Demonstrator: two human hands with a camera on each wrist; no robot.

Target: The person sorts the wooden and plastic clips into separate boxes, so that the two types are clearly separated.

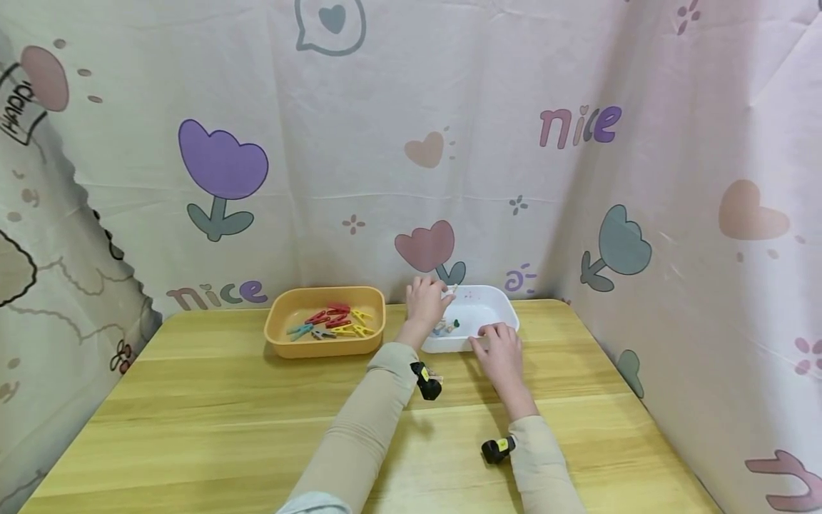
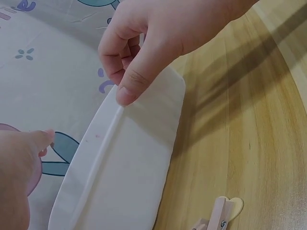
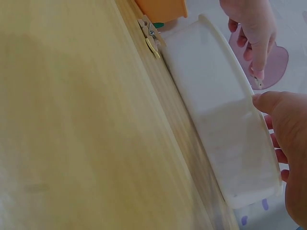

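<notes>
My left hand (image 1: 425, 307) reaches over the left part of the white bin (image 1: 475, 345) and pinches a small pale clothespin (image 3: 259, 83) between thumb and fingertips, above the rim. With my right hand (image 1: 502, 357) I grip the bin's near rim; in the left wrist view the right thumb (image 2: 127, 95) lies over the outer edge and the fingers curl inside. Several small decorated clothespins (image 1: 449, 325) lie in the bin's left end, partly hidden by my left hand. A wooden clothespin with a yellow heart (image 2: 221, 213) lies on the table before the bin.
Left of the white bin stands a yellow-orange bin (image 1: 324, 348) with several red, yellow, blue and grey clothespins (image 1: 338, 319). Both bins are near the back edge of the wooden table (image 1: 212, 414). A printed curtain (image 1: 359, 178) hangs right behind them and along the sides.
</notes>
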